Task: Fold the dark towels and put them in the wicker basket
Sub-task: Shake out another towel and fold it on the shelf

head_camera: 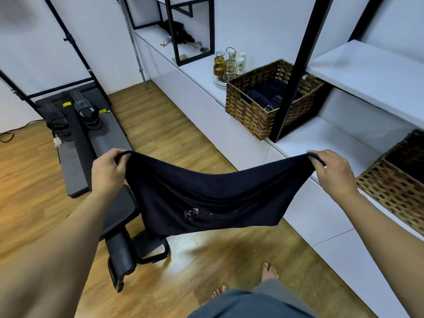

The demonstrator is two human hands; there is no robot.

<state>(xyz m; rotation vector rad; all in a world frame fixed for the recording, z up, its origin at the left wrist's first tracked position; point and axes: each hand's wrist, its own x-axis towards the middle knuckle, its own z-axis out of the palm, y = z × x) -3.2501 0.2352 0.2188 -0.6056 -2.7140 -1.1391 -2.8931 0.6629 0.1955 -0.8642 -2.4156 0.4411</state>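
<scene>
- Holding the dark navy cloth towel [206, 193] stretched in the air over the wooden floor [174, 138], so its sagging top edge evens out for folding.
- My left hand [110, 171] and right hand [332, 171] each pinch a top corner, grip closed on cloth.
- The brown woven wicker basket [250, 111] waits on the white worktop [202, 88] ahead, folded dark towels [266, 92] already inside.

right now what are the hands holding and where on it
Both hands hold one dark towel by its top edge: the left hand grips the left corner, the right hand the right corner. It hangs spread between them.
</scene>
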